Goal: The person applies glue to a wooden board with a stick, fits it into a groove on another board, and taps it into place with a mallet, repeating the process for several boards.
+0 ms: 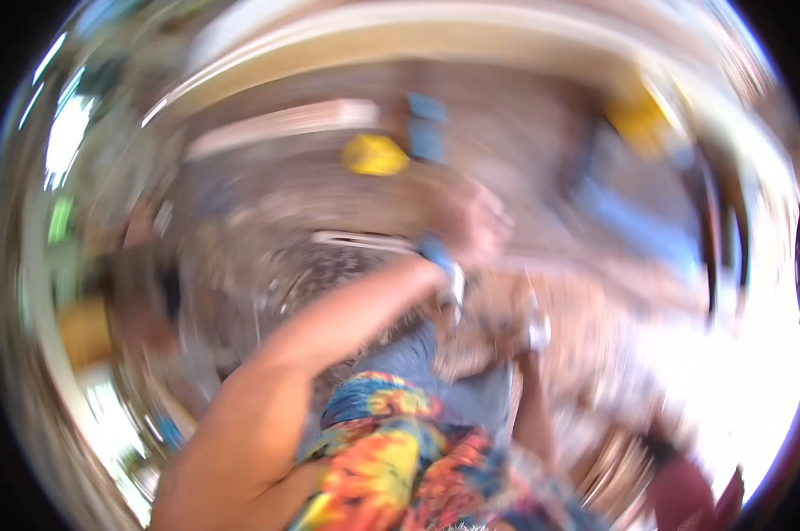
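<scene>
My left arm reaches across the middle of the view, with a blue and whitish band [442, 265] at the wrist. My left hand [473, 219] is smeared by motion over the brownish ground, and its fingers do not show clearly. Just beyond it lies a yellow object [375, 155] beside a blue strip-like thing [426, 128]. My right hand [513, 310] is lower and nearer my body, with something silvery [538, 331] at its wrist. I cannot tell whether either hand holds anything.
A pale pinkish bar [285, 126] lies at the upper left. Along the far side runs a long pale edge [418, 34]. Another yellow thing [641, 117] and a blue shape [643, 226] are on the right. A dark red shape [683, 491] shows at the lower right.
</scene>
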A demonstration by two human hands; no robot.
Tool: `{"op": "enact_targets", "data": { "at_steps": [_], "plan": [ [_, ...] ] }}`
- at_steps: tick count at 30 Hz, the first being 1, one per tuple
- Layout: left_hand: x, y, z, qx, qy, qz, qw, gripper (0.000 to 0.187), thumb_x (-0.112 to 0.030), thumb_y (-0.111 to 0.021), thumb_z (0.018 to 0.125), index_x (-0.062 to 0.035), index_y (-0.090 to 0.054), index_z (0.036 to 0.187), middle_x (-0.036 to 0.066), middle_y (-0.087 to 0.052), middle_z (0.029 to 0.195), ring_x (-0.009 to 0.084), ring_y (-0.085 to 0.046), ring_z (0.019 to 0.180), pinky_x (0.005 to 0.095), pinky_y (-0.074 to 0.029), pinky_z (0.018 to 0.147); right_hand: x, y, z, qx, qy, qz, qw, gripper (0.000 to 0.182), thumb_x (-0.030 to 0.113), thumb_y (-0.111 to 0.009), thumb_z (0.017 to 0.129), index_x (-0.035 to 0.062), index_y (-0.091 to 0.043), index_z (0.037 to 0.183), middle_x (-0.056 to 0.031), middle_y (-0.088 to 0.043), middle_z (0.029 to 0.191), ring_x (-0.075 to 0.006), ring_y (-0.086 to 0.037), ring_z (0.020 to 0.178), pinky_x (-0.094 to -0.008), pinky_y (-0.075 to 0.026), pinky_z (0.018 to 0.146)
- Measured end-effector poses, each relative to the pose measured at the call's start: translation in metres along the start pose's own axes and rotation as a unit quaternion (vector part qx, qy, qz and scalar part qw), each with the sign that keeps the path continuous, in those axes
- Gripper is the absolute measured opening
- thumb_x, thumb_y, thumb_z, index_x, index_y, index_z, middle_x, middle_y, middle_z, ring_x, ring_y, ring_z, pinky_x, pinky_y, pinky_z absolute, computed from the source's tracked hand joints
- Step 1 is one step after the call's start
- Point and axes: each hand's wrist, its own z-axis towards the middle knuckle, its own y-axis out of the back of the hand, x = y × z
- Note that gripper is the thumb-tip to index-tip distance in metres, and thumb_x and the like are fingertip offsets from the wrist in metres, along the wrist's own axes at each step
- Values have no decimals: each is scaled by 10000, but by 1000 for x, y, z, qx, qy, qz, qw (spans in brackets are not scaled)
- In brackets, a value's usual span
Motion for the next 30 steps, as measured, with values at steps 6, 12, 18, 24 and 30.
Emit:
{"op": "enact_targets", "data": {
  "at_steps": [6,12,18,24,30],
  "plan": [
    [-8,-33,13,218,-264,197,919,367,-271,-817,737,-85,-546,901,118,-538,856,315,-542,813,445,-444,706,30,-21,-20,-277,-129,91,948,347,125,-610,870,5,-667,1190,-121,-692,734,-226,-673,552,-363,-546,489],
    [-32,-58,20,259,-277,252,890,419,-174,-860,686,-63,-486,837,142,-502,850,343,-516,762,427,-421,655,-4,-22,58,-351,-125,206,905,389,49,-559,869,90,-672,1239,-145,-702,774,-208,-675,575,-337,-549,494],
    [-12,-48,19,277,-275,262,883,440,-183,-862,705,-65,-467,858,156,-500,908,338,-519,860,429,-434,762,-7,-8,159,-397,-132,232,878,419,91,-566,807,162,-696,1198,-186,-714,1051,-354,-690,970,-429,-540,843],
    [-5,-41,21,309,-249,238,887,441,-101,-821,708,-85,-413,875,129,-433,943,300,-455,895,422,-384,821,7,8,236,-448,-139,299,831,397,119,-603,806,87,-692,1192,-242,-703,1020,-369,-694,949,-421,-549,818],
    [-11,-39,22,334,-243,271,869,443,-162,-765,747,-106,-370,941,111,-372,974,275,-395,921,416,-357,824,2,14,287,-537,-97,282,789,377,185,-671,798,62,-708,1152,-247,-711,961,-380,-698,921,-421,-547,799]
  ]
}}
